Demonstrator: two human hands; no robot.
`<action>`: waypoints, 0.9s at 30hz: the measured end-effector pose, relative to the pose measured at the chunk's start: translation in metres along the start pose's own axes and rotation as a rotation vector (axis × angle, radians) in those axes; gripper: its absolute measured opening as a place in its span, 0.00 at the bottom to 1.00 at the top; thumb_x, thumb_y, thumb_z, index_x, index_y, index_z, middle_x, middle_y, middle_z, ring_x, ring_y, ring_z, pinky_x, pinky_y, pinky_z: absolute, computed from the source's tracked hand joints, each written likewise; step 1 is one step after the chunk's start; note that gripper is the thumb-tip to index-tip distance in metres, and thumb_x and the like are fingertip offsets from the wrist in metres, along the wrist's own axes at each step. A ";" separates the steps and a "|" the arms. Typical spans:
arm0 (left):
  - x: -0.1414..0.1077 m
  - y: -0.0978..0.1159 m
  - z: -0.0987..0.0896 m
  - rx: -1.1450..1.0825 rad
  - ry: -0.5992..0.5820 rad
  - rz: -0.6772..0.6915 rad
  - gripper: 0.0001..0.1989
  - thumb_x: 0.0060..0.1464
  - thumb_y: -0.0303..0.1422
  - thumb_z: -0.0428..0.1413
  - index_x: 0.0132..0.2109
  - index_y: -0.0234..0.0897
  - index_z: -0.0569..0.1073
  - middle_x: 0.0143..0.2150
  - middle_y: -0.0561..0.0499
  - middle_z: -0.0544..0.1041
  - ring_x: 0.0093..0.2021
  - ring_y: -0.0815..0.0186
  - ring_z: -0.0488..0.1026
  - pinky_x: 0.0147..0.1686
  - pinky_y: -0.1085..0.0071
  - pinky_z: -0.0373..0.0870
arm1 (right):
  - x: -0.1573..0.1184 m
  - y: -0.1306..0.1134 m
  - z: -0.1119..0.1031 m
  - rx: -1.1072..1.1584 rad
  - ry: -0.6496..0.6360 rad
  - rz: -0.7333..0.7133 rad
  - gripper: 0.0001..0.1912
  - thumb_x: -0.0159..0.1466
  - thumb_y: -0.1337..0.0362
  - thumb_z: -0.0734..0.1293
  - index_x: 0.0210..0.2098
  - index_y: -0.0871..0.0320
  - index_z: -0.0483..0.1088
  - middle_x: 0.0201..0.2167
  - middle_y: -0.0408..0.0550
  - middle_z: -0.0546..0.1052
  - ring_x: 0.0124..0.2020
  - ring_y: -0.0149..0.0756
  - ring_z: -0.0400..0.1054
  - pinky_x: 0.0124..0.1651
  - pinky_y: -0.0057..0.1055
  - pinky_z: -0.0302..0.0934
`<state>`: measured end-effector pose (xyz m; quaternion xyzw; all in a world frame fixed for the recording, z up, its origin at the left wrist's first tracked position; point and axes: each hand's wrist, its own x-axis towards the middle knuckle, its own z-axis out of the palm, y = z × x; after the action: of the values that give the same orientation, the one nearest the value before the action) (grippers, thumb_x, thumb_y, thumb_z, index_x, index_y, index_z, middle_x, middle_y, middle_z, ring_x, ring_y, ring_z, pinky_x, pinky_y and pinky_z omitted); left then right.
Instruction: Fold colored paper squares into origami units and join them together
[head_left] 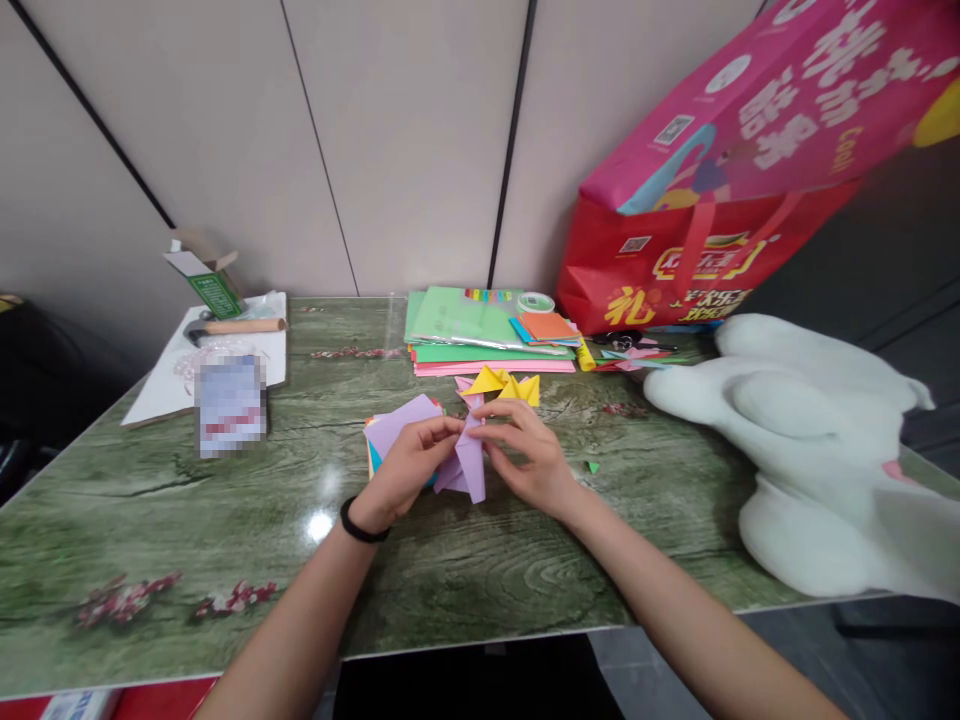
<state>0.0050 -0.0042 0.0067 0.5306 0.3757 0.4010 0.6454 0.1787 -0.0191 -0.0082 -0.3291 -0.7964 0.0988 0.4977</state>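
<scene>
A partly folded sheet of purple origami paper [471,465] is held between my two hands above the table. My left hand [411,458], with a black band on its wrist, pinches the left side of the fold. On the other side, the fingertips of my right hand [529,452] close on its upper right edge. Beneath and left of the fold lies a stack of coloured paper squares [401,420], purple on top. Just beyond my fingers sit yellow folded paper pieces [510,386], with a pinkish-purple one beside them.
Green and pink paper packs [457,320] lie at the back, topped by orange squares [551,327]. A white plush toy [817,440] and large gift bags [675,250] occupy the right. A hammer [244,326] and a small green box [214,290] are at left. A green scrap [592,467] lies right.
</scene>
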 end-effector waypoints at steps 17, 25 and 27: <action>0.001 0.001 -0.001 -0.010 0.066 -0.046 0.15 0.40 0.38 0.64 0.36 0.34 0.76 0.31 0.50 0.76 0.28 0.71 0.70 0.29 0.76 0.64 | 0.000 0.003 -0.005 0.046 -0.003 0.052 0.12 0.59 0.73 0.62 0.37 0.53 0.73 0.43 0.50 0.72 0.48 0.39 0.66 0.50 0.42 0.62; 0.003 -0.003 -0.003 0.179 0.082 0.071 0.14 0.42 0.35 0.63 0.38 0.35 0.74 0.38 0.48 0.78 0.31 0.67 0.74 0.30 0.73 0.69 | -0.002 0.007 0.001 0.402 -0.084 0.464 0.06 0.57 0.64 0.67 0.35 0.55 0.73 0.40 0.50 0.73 0.44 0.37 0.69 0.39 0.32 0.67; 0.003 -0.004 -0.003 0.207 0.069 0.086 0.14 0.42 0.34 0.63 0.38 0.35 0.74 0.38 0.47 0.78 0.31 0.67 0.74 0.30 0.73 0.69 | -0.003 0.009 0.004 0.501 -0.096 0.552 0.07 0.55 0.63 0.69 0.34 0.56 0.73 0.35 0.47 0.75 0.37 0.34 0.70 0.37 0.31 0.66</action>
<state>0.0035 -0.0008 0.0023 0.5960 0.4138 0.4053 0.5561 0.1802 -0.0137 -0.0166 -0.3944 -0.6511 0.4365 0.4796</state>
